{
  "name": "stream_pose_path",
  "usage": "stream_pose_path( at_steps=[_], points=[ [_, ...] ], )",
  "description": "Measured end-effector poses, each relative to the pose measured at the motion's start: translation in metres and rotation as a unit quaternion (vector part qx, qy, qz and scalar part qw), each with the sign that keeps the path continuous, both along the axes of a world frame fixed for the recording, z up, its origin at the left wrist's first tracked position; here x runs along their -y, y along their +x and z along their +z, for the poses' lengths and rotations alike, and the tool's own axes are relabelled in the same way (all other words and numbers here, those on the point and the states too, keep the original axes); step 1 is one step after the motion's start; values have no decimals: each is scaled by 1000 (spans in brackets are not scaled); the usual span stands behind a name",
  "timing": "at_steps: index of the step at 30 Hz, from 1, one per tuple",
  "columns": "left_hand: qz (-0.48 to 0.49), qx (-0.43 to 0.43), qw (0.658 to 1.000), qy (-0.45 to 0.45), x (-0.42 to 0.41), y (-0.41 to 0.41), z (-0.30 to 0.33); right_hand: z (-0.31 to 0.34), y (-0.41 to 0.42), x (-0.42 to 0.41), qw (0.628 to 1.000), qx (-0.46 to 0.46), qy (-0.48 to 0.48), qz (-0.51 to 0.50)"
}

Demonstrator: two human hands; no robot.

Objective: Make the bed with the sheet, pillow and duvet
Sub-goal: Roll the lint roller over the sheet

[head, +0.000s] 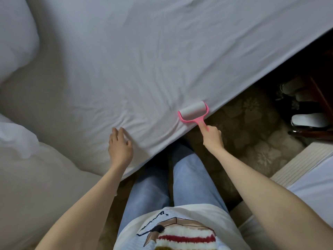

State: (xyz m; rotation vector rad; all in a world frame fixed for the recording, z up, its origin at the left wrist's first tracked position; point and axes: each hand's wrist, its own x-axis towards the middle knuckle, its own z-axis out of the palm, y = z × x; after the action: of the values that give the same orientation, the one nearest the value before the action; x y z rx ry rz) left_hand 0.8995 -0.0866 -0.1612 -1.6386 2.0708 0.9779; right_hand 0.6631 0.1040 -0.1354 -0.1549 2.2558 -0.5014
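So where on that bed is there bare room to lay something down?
The widest free patch is the sheet beyond the lint roller, between the pillow and the far edge. Near the left hand it is tighter, with the bunched duvet crowding the near corner.

Lint roller [193, 111] on sheet [126, 60] edge, pillow [16, 37] far left

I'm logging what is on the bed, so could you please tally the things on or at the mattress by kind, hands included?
Sheet: 1
Pillow: 1
Duvet: 1
Lint roller: 1
Hands: 2, the left hand resting on the sheet and the right hand holding the roller's handle
Total: 6
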Motion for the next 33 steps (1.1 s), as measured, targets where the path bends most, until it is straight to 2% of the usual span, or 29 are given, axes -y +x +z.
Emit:
stream_pose_path(
  at_steps=[4, 9, 12, 18, 21, 30, 33],
  points=[
    [15, 7, 1000, -6, 9, -14, 0, -14, -39, 86, 998, 3, -54, 11],
    [35, 17, 999, -1, 23, -26, -1, -23, -93, 175, 999, 5, -38, 24],
    [39, 15, 999, 11, 27, -33, -3, -23, -88, 161, 999, 6, -25, 31],
    [42, 10, 999, 23, 29, -47, -2, -7, -39, 59, 999, 24, -24, 17],
    [37, 9, 999, 27, 28, -49, 1, -2, -25, 34, 999, 38, -8, 11],
    [97, 1, 995, 21, 38, -69, 0, -16, -38, 107, 995, 51, -34, -74],
    [131, -1, 991, 17, 47, -86, 0, -16, -52, 142, 991, 82, -39, -99]
  ],
)
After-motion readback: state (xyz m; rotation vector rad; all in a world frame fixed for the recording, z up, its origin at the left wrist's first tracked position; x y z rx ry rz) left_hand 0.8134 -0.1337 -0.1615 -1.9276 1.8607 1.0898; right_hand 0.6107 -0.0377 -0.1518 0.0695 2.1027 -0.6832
